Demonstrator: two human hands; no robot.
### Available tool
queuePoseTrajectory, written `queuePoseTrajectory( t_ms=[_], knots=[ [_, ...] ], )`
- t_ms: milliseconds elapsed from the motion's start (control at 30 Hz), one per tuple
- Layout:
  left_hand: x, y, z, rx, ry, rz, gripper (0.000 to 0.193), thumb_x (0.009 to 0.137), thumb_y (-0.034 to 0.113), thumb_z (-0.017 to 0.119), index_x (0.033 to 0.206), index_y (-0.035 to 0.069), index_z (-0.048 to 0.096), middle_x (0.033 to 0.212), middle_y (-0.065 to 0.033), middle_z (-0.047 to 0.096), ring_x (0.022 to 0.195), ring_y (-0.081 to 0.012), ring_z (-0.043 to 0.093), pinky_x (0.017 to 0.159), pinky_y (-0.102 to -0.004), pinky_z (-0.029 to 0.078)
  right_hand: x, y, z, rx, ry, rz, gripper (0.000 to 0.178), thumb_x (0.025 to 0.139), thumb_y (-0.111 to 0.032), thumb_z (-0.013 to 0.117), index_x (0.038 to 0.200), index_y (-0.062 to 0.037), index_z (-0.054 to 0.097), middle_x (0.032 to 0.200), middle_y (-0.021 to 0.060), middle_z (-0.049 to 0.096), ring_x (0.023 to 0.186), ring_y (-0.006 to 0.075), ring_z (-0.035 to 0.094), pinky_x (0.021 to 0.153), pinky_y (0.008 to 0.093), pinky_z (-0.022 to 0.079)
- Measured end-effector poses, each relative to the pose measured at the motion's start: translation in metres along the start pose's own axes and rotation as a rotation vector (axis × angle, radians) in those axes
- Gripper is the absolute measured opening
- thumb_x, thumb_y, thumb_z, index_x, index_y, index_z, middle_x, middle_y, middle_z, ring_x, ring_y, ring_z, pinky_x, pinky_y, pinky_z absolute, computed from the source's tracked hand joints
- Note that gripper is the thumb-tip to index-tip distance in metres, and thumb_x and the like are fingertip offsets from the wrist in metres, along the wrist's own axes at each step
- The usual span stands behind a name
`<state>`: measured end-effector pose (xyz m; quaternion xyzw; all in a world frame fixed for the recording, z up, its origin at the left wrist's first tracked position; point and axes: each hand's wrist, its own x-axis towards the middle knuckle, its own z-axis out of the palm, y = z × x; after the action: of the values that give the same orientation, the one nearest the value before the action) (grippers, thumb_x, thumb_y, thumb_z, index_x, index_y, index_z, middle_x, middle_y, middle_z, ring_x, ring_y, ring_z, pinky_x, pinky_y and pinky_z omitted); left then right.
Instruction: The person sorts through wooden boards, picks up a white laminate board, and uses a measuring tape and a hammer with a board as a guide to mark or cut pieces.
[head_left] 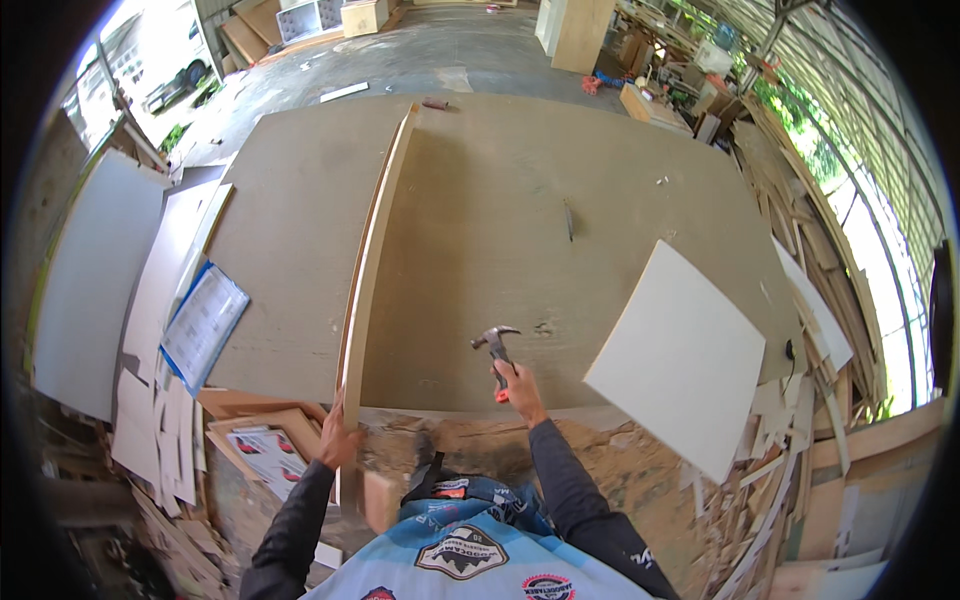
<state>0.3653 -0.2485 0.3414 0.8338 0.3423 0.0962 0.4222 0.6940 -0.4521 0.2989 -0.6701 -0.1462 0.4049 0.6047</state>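
Observation:
A claw hammer (495, 346) with a metal head and a dark and red handle is gripped in my right hand (520, 393), over the near edge of the worktable (490, 250). Its head is up off the tabletop, touching nothing. To the left, a long narrow wooden board (376, 230) with a pale edge stands upright across the table, running from near to far. My left hand (342, 440) holds this board at its near end, which juts past the table edge. Some of the left fingers are hidden against the board's side.
A white square panel (685, 350) lies across the table's right corner. A clipboard with papers (205, 322) rests at the left edge. A thin dark tool (568, 220) and a small brown roll (435, 103) lie farther back. Scrap wood (810, 240) is piled along the right.

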Motion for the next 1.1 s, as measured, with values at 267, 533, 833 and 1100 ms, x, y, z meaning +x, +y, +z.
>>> queuePoseTrajectory(
  t_ms=[267,533,833,1100],
  knots=[
    [0.056,0.064,0.148,0.33,0.16,-0.138,0.1,0.076,0.018,0.076,0.158,0.01,0.018,0.164,-0.0232,0.007,0.148,-0.0505,0.003,0.118,-0.0613,0.005,-0.1,-0.012,-0.136,-0.151,0.024,-0.063,0.038,0.1,-0.038,0.056,0.099,-0.0007,0.064,0.062,-0.0003,0.056,0.053,0.0086,0.055,0.049,0.0256,0.041],
    [0.044,0.07,0.179,0.563,0.113,-0.102,0.08,0.09,0.036,0.06,0.155,0.004,0.026,0.165,-0.0157,0.009,0.149,-0.0489,-0.007,0.113,-0.0672,-0.011,-0.126,-0.025,-0.144,-0.087,-0.029,-0.04,0.039,0.099,-0.041,0.058,0.1,-0.0022,0.063,0.062,0.0,0.056,0.054,0.0079,0.053,0.051,0.0246,0.039],
    [0.059,0.079,0.139,0.596,0.11,-0.118,0.078,0.082,0.044,0.069,0.152,0.027,0.04,0.165,-0.0185,0.004,0.15,-0.0453,-0.008,0.114,-0.0677,-0.002,-0.095,-0.025,-0.085,-0.376,0.092,-0.081,0.046,0.096,-0.048,0.06,0.087,-0.0025,0.063,0.057,0.0057,0.057,0.053,0.013,0.057,0.051,0.0309,0.043],
    [0.108,0.055,0.102,0.566,0.046,-0.115,0.08,0.08,0.041,0.072,0.152,0.028,0.039,0.165,-0.0191,0.004,0.15,-0.044,-0.009,0.11,-0.073,0.011,-0.052,0.0,-0.049,-0.616,0.368,-0.266,0.049,0.093,-0.051,0.061,0.088,-0.0025,0.064,0.068,0.0172,0.063,0.063,0.037,0.063,0.059,0.0433,0.047]
  ],
)
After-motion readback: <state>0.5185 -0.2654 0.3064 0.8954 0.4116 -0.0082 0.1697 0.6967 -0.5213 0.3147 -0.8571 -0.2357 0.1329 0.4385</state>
